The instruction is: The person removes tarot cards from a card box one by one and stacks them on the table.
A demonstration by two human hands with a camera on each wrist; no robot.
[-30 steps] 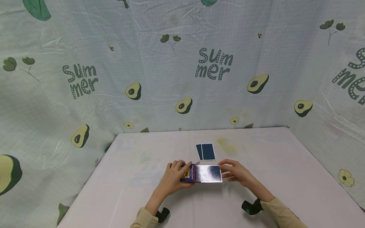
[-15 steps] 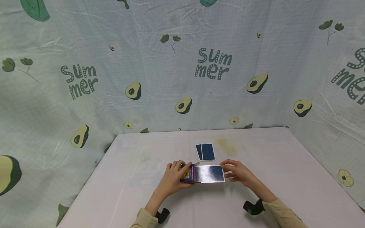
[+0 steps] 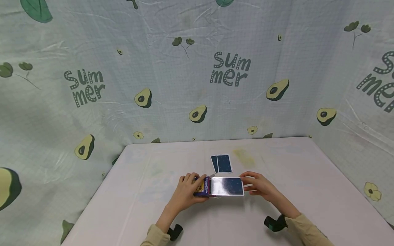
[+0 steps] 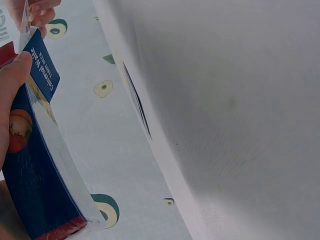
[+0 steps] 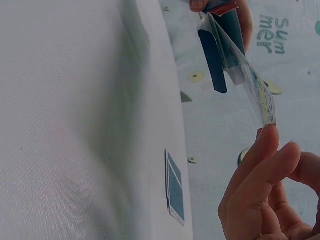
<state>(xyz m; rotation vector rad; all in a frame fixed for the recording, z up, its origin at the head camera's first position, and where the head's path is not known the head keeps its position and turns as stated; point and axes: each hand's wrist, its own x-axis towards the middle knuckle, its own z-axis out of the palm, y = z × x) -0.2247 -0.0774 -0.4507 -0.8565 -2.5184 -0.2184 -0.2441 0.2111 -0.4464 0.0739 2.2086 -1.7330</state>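
Observation:
My left hand (image 3: 186, 190) grips a dark blue and red tarot deck box (image 4: 45, 170) from its left side, thumb along the near edge. Its opening faces right, and an end flap lettered "Universal Waite Tarot Deck" (image 4: 44, 70) stands out there. A blue-backed tarot card (image 3: 227, 186) lies level right at the box opening, its white left border showing. My right hand (image 3: 258, 186) pinches the card's right end between thumb and fingers. In the right wrist view the card (image 5: 257, 95) appears almost edge-on, slanting from the box to the fingertips.
Behind the box, two overlapping blue-backed cards (image 3: 224, 164) lie face down on the white-covered table (image 3: 154, 205). Black wrist devices (image 3: 274, 223) hang under both forearms. A cloth printed with avocados (image 3: 198, 113) hangs behind the table and at its sides.
My right hand has moved slightly right, drawing the card out of the box until its left border shows. My left hand and the box have stayed nearly in place.

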